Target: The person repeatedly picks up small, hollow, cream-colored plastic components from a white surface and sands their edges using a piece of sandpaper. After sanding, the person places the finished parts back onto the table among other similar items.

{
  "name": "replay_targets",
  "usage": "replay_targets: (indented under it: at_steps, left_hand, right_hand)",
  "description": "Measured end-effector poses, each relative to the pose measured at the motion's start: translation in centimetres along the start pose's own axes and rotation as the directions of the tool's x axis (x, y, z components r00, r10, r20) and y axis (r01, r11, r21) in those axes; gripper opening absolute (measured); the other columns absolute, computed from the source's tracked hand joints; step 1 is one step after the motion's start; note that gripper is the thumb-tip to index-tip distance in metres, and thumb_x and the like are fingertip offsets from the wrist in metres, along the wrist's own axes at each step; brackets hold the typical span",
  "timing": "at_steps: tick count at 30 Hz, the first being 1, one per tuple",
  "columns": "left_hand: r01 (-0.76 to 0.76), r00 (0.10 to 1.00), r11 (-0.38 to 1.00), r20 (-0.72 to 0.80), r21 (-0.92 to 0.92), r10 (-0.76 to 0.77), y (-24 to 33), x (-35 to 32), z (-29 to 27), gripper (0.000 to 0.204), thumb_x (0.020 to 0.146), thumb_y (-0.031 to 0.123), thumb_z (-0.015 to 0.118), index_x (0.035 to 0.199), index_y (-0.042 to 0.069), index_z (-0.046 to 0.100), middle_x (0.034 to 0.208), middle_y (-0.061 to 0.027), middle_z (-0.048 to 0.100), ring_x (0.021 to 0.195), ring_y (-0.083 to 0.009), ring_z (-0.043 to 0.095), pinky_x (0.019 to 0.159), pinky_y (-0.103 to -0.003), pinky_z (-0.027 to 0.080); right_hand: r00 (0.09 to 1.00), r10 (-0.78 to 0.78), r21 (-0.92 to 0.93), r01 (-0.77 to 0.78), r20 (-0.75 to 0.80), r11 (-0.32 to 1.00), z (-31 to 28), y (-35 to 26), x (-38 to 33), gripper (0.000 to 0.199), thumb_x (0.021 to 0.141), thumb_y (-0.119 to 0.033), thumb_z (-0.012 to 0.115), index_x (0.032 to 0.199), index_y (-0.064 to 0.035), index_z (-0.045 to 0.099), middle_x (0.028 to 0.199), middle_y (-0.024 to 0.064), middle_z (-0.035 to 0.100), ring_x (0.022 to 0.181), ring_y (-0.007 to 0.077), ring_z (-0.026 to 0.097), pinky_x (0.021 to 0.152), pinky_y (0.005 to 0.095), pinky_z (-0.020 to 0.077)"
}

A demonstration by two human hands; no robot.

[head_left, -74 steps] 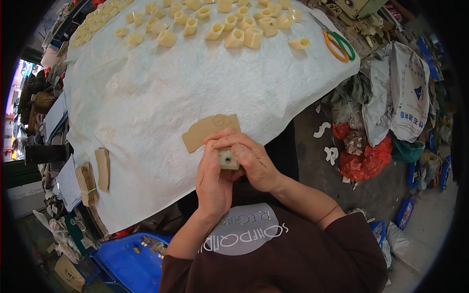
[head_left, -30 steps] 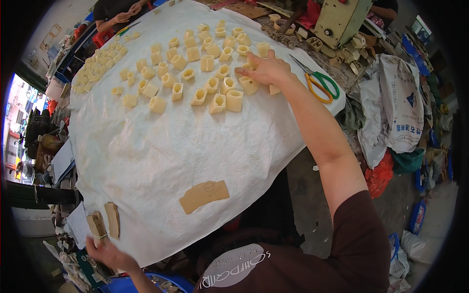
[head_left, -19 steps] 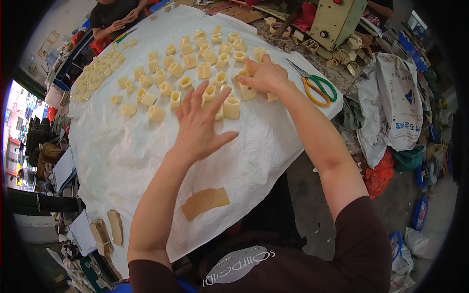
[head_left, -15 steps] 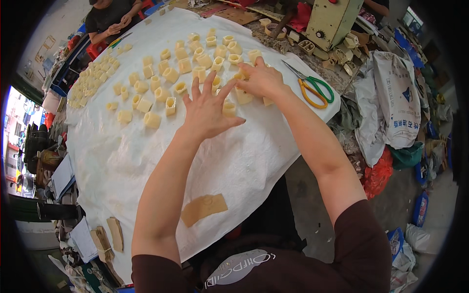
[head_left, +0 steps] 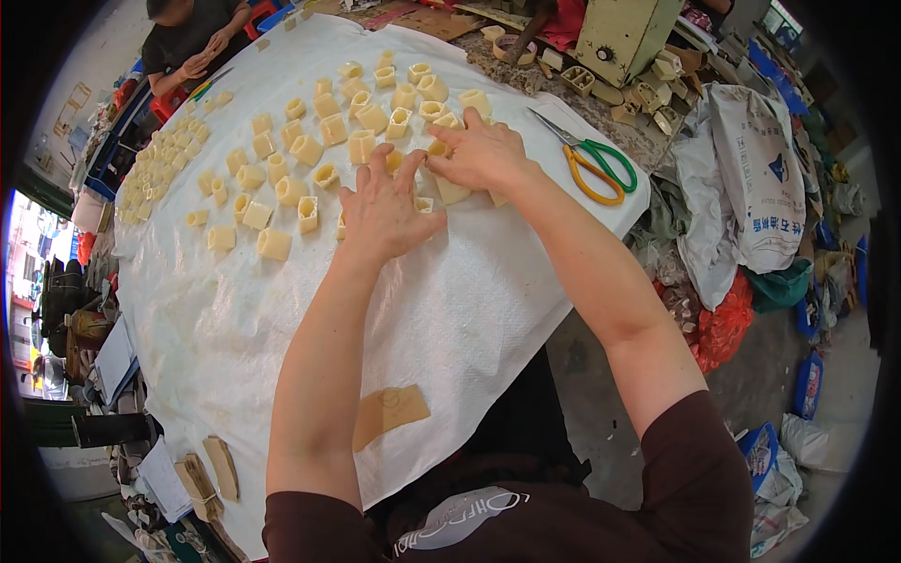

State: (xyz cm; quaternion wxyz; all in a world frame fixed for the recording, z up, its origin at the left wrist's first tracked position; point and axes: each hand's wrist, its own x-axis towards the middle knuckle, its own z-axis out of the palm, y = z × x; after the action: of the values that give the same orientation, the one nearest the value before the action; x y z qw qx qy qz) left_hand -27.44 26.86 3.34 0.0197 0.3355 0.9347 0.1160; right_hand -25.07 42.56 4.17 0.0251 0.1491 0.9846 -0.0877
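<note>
Many small hollow pale-yellow pieces (head_left: pixel 306 150), short tubes with open ends, stand and lie across a white sheet (head_left: pixel 216 310). My left hand (head_left: pixel 389 216) reaches over the near right part of the group, fingers apart and slightly bent, thumb out to the right. Pieces beneath it are partly covered. Just right of it, my right hand (head_left: pixel 483 155) is bent around a hollow yellow piece (head_left: pixel 438 148), between its thumb and fingers. Another pale piece (head_left: pixel 453 193) shows under that palm. The two hands' fingertips nearly meet.
Scissors (head_left: pixel 596 169) with green and orange handles lie right of my right hand. A brown paper piece (head_left: pixel 389 413) is near the front edge. Smaller pieces (head_left: pixel 164 164) cluster at far left, where another person (head_left: pixel 192 47) sits. A pale-green machine (head_left: pixel 624 42) stands behind, white sacks (head_left: pixel 751 178) at right.
The whole view has shifted slightly, moving the sheet and pieces a little left. My left hand's fingers have drawn closer together and nearer the right hand, which keeps its place among the pieces.
</note>
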Motion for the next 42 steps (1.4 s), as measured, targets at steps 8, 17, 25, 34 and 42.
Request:
replay_targets:
  at_steps: [8, 17, 25, 34, 42]
  left_hand:
    - [0.015, 1.000, 1.000, -0.012, 0.004, -0.015, -0.3, 0.4, -0.1, 0.079, 0.059, 0.037, 0.066, 0.131, 0.022, 0.039, 0.138, -0.0175, 0.025, 0.124, -0.0318, 0.034, 0.095, -0.053, 0.031]
    - [0.071, 0.996, 0.997, -0.053, -0.007, -0.071, -0.3, 0.3, 0.3, 0.062, 0.058, 0.038, 0.064, 0.114, 0.012, 0.053, 0.136, -0.0165, 0.028, 0.120, -0.0298, 0.040, 0.091, -0.046, 0.035]
    - [-0.082, 0.977, 0.984, -0.209, -0.156, 0.049, -1.5, -1.0, 0.3, 0.046, 0.059, 0.027, 0.066, 0.100, 0.011, 0.052, 0.126, -0.0140, 0.036, 0.096, -0.0304, 0.054, 0.081, -0.040, 0.044]
    - [-0.273, 0.809, 0.917, -0.586, -0.290, 0.056, -4.4, -4.7, -2.5, 0.040, 0.062, 0.012, 0.065, 0.099, 0.007, 0.051, 0.115, -0.0152, 0.047, 0.105, -0.0318, 0.049, 0.087, -0.037, 0.042]
    - [-0.092, 0.875, 0.975, -0.483, -0.201, -0.017, -7.4, -13.8, -7.2, 0.042, 0.060, 0.008, 0.065, 0.099, 0.006, 0.049, 0.119, -0.0147, 0.046, 0.104, -0.0315, 0.050, 0.086, -0.037, 0.043]
  right_hand:
    - [0.994, -0.029, 0.037, 0.033, -0.106, 0.999, 0.7, -0.3, -0.7, 0.052, 0.080, -0.056, 0.044, 0.124, -0.0296, 0.051, 0.120, 0.0119, 0.044, 0.098, 0.0313, 0.055, 0.084, 0.0403, 0.0452]
    - [0.999, 0.035, -0.003, -0.035, 0.022, 0.999, -0.5, -0.8, -0.6, 0.060, 0.075, -0.064, 0.047, 0.128, -0.0353, 0.047, 0.128, 0.0120, 0.038, 0.110, 0.0308, 0.051, 0.088, 0.0406, 0.0438]
    - [0.999, 0.038, 0.037, -0.039, 0.026, 0.999, -0.3, -1.5, -0.5, 0.051, 0.076, -0.050, 0.050, 0.125, -0.0331, 0.050, 0.128, 0.0124, 0.038, 0.107, 0.0330, 0.052, 0.089, 0.0416, 0.0422]
    - [0.987, -0.032, 0.077, 0.045, -0.159, 0.996, 1.0, -1.4, -1.0, 0.043, 0.075, -0.039, 0.049, 0.116, -0.0273, 0.056, 0.112, 0.0134, 0.044, 0.089, 0.0329, 0.058, 0.081, 0.0412, 0.0459]
    - [0.965, -0.061, 0.209, 0.117, -0.255, 0.971, 1.1, 1.1, -1.8, 0.047, 0.075, -0.038, 0.053, 0.120, -0.0277, 0.053, 0.115, 0.0124, 0.044, 0.094, 0.0302, 0.058, 0.083, 0.0398, 0.0458]
